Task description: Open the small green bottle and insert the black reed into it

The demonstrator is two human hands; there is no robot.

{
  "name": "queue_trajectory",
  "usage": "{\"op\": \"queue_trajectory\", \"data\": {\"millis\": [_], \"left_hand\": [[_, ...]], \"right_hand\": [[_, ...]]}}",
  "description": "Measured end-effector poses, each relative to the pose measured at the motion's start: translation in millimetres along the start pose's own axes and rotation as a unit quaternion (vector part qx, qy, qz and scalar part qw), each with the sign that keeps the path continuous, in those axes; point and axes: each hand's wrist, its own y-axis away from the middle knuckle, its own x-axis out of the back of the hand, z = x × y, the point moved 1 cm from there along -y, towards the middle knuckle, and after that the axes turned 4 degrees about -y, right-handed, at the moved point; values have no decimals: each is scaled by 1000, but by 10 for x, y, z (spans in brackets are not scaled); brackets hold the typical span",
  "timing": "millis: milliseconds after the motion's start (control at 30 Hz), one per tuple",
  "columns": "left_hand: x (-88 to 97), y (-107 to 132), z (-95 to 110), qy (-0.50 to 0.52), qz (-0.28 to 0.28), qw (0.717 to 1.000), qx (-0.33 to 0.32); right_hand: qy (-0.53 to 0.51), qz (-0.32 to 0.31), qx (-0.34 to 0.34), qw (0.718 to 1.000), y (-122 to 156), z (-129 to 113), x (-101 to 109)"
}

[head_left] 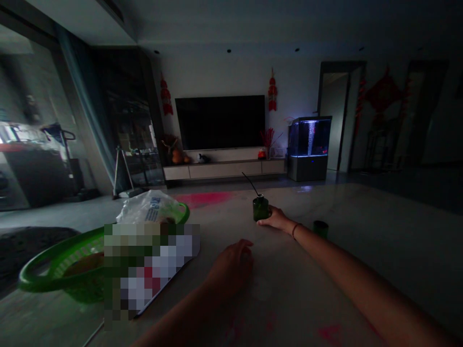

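Closest in, the left hand [231,265] lies low over a pale counter [289,308], palm down, its fingers loosely curled and holding nothing; whether it touches the surface is hard to tell. The right hand [275,220] reaches farther out, a thin bracelet [295,230] on its wrist. Its fingers are closed against a small dark green bottle [260,209], which stands upright on the counter with a thin black straw [250,184] leaning from its top. A short green cup [320,228] stands just beyond the wrist. Off to the left, a green plastic basket [61,270] sits beside a crumpled plastic bag [150,207], and a pixelated blur [152,270] hides what lies in front of them. Across the room, a dark television [220,123] hangs above a low cabinet [224,168], with a lit fish tank [309,144] to its right.
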Motion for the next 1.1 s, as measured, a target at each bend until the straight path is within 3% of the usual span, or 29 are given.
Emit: {"op": "queue_trajectory", "data": {"millis": [1100], "left_hand": [[-27,-8,-35,11,4,1000,-3]], "right_hand": [[-74,-69,37,994,49,-112,29]]}}
